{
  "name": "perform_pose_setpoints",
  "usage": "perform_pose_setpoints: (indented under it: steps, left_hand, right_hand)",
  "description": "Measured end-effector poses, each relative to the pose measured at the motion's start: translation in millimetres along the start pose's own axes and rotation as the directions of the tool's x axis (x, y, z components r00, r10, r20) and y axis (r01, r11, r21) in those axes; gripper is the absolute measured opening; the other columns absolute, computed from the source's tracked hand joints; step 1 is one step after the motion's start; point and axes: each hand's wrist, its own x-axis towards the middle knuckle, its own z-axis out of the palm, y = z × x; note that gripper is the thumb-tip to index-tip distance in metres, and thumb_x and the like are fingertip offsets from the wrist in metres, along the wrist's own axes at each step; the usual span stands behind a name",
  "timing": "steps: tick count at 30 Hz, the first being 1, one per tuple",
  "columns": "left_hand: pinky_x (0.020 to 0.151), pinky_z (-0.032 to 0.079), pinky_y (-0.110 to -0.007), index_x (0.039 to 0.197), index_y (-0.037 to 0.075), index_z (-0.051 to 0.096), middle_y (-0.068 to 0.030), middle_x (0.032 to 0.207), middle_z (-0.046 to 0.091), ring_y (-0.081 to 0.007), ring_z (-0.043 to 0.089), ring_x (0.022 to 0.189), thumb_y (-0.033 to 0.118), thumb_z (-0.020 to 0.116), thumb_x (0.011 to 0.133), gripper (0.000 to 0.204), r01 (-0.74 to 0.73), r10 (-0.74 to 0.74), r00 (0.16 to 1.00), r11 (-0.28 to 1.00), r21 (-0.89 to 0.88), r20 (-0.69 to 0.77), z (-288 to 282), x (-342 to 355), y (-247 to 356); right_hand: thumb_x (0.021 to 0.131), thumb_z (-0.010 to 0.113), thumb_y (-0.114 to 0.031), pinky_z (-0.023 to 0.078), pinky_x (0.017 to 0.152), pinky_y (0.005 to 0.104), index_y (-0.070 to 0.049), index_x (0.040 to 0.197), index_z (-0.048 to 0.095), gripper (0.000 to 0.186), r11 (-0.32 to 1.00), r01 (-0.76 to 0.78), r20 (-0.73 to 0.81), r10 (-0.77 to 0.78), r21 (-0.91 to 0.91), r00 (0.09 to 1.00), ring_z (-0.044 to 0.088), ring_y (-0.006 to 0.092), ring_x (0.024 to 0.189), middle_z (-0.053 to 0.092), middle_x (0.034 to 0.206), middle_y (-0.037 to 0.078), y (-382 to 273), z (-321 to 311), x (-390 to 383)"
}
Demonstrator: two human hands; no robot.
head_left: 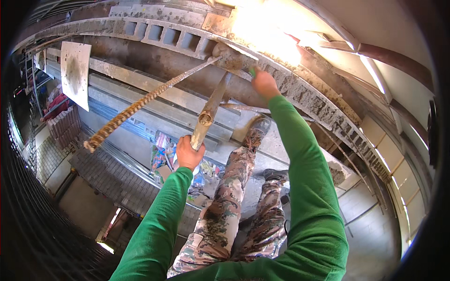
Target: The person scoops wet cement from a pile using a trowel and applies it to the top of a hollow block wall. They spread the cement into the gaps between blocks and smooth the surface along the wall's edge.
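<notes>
My right hand (266,85) is closed round the green handle (253,71) of what looks like a trowel, beside the top of a block wall. Its blade is hard to make out against the grey mortar. Just left of it, a rounded, mortar-covered lump (228,56) sits at the wall. Lower and to the left, my left hand (189,152) grips the near end of a brown wooden or bamboo pole (212,105), which slants up toward the wall. A ribbed, rusty steel bar (152,100) sticks out from the wall toward the lower left.
Hollow concrete blocks (172,36) form the curving wall; rough mortar (309,89) covers its right part. My boot (259,130) stands on a grey plank or beam. A stained white board (75,74) hangs at left. Below lie stacked pavers (105,173) and colourful bags (161,150). Bright light glares behind the wall.
</notes>
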Motion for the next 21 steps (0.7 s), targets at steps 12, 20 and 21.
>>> perform_pose_setpoints:
  steps: [12,20,21]
  left_hand:
    - [0.068,0.046,-0.049,0.083,0.001,0.054,-0.018,0.076,0.057,-0.039,0.055,0.075,0.02,0.071,0.069,0.029,0.026,-0.026,1.0,1.0,-0.007,0.018,-4.8,3.2,8.2]
    - [0.067,0.046,-0.049,0.082,0.001,0.053,-0.0183,0.075,0.056,-0.0394,0.055,0.075,0.02,0.071,0.068,0.029,-0.005,0.005,1.0,1.0,-0.001,-0.004,3.3,-1.0,1.5]
    - [0.067,0.046,-0.049,0.082,0.001,0.053,-0.0183,0.075,0.056,-0.0394,0.055,0.075,0.02,0.071,0.068,0.029,-0.025,0.025,1.0,1.0,-0.012,-0.005,5.7,1.2,5.1]
  right_hand:
    - [0.082,0.062,-0.029,0.049,0.082,0.0501,0.0,0.103,0.061,0.036,0.898,-0.279,-0.07,0.32,0.34,0.945,0.059,0.0471,0.098,0.063,0.096,0.03,51.9,56.4,-70.8]
    - [0.082,0.061,-0.029,0.051,0.08,0.049,0.0,0.099,0.063,0.033,0.964,0.002,-0.067,0.017,0.267,0.998,0.063,0.0426,0.091,0.065,0.095,0.027,-26.6,54.2,43.0]
    - [0.082,0.061,-0.028,0.051,0.08,0.049,-0.001,0.101,0.063,0.033,0.977,0.068,-0.097,-0.049,0.204,0.994,0.063,0.0422,0.092,0.065,0.095,0.027,-25.6,50.2,53.9]
